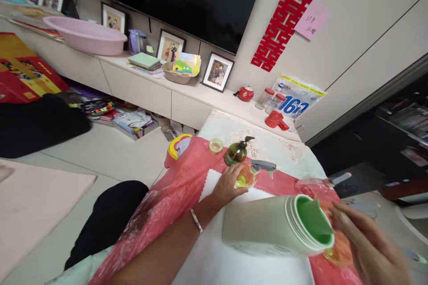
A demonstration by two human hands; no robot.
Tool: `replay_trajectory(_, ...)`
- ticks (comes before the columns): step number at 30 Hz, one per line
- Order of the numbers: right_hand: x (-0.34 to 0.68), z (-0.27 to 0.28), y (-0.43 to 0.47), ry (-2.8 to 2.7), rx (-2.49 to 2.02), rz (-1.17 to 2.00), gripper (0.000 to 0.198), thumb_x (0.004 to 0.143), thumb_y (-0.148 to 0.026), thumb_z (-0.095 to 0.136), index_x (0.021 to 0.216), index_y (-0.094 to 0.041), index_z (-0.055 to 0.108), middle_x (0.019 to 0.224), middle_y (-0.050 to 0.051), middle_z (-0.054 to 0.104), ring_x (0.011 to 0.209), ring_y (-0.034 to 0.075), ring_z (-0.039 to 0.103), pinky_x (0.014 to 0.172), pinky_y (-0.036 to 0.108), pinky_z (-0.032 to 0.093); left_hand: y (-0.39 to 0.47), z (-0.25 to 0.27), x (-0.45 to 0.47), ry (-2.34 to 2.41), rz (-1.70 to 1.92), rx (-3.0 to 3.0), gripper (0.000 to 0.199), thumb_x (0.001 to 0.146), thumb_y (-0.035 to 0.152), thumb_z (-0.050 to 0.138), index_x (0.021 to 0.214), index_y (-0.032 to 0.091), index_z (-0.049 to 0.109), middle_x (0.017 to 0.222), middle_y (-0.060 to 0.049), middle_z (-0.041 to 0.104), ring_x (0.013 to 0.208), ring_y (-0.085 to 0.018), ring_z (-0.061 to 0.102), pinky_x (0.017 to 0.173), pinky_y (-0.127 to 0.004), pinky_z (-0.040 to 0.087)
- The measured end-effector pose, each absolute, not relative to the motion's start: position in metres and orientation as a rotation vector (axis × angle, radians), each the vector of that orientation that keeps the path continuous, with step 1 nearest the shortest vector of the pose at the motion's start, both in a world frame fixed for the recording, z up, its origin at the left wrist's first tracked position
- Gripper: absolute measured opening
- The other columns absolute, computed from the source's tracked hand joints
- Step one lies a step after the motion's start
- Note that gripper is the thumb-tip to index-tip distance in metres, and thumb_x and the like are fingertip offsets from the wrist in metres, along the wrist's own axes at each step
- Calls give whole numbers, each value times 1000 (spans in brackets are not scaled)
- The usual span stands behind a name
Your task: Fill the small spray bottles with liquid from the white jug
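My left hand point(230, 185) is wrapped around a clear spray bottle point(246, 177) with yellowish contents and a grey trigger head point(264, 164). A green pump bottle point(236, 153) stands just beyond my fingers. Below, a large pale green bottle point(261, 225) is tilted on its side, its uncapped mouth with a bright green inner spout point(314, 218) facing right. Beside that mouth is my right hand point(371, 240), blurred by motion. An orange see-through object point(337, 249) lies between it and the bottle; whether my fingers hold it is unclear.
Red plastic sheeting point(160, 200) and a white cloth point(207, 258) cover the near part of the table. A small clear cup point(216, 144) stands at the left edge. Behind is a low cabinet point(140, 84) with photo frames, a pink basin point(87, 35) and red-lidded jars point(265, 99).
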State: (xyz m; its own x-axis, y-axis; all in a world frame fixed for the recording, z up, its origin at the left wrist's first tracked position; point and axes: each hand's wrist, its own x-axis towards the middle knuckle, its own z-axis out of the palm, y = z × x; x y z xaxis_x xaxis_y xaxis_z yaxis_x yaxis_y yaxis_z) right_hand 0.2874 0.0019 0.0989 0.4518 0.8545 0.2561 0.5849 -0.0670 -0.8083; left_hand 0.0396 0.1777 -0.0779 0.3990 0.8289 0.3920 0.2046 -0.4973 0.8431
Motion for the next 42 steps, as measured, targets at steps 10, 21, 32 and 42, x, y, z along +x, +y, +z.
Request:
replay_trajectory(10, 229, 129, 153, -2362, -1717, 510, 51, 93, -62, 51, 114, -21, 73, 104, 8, 68, 89, 22, 64, 78, 32, 50, 182, -88, 37, 813, 1063, 1922, 90, 82, 42, 80, 158, 26, 36, 147, -15, 49, 140, -37, 46, 121, -59, 36)
replay_trajectory(21, 234, 118, 186, -1932, -2240, 47, 36, 92, -50, 56, 86, -17, 69, 72, 4, 62, 60, 16, 52, 61, 27, 33, 181, -90, 37, 1008, 1348, 1740, 42, 84, 7, 49, 122, 19, 61, 121, -13, 62, 116, -26, 63, 100, -45, 56)
replay_trajectory(32, 216, 108, 219, -1863, -2335, 53, 26, 91, -37, 65, 102, -16, 76, 83, 7, 68, 80, 23, 61, 66, 27, 32, 184, -95, 36, 1016, 1283, 1734, 41, 74, -1, 46, 104, 20, 64, 111, -10, 64, 104, -23, 65, 91, -40, 59)
replay_trajectory(42, 249, 126, 176, -1719, -2186, 273, 62, 90, -59, 59, 131, -14, 68, 106, 9, 70, 92, 25, 67, 78, 32, 47, 186, -94, 34, 1066, 1221, 1842, 40, 70, -1, 46, 95, 21, 67, 100, -7, 70, 95, -22, 68, 86, -36, 58)
